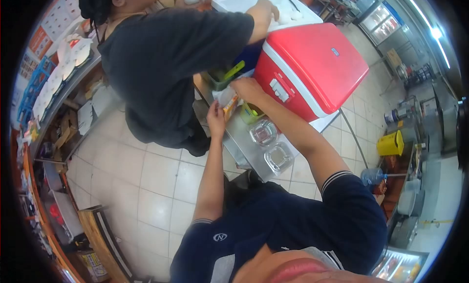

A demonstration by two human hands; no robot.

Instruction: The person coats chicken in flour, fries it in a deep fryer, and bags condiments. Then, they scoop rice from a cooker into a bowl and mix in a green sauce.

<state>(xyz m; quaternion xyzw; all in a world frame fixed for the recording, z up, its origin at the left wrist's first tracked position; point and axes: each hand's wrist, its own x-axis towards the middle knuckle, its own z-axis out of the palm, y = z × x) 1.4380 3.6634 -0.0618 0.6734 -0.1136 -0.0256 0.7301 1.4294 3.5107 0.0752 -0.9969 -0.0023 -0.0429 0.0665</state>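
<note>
My left hand (216, 119) is closed on a clear plastic bag (224, 97) with an orange-printed strip, held over the metal table's near side. The fingers of my right hand (245, 89) are closed at the bag's upper edge, in front of the red cooler; the fingertips are partly hidden. Just beyond my hands stands a green-tinted tub (215, 81) with a bright green handle (235, 70) sticking out. Below my right wrist is a small yellow-green container (250, 115). Closer to me sit two clear plastic boxes, one (264, 132) behind the other (279, 157).
A large red cooler (317, 63) with a white band, lid shut, takes up the table's right. At the left a co-worker in a dark shirt (156, 68) reaches into a white foam box (234, 4) holding white items. Shelves (73, 131) line the left side.
</note>
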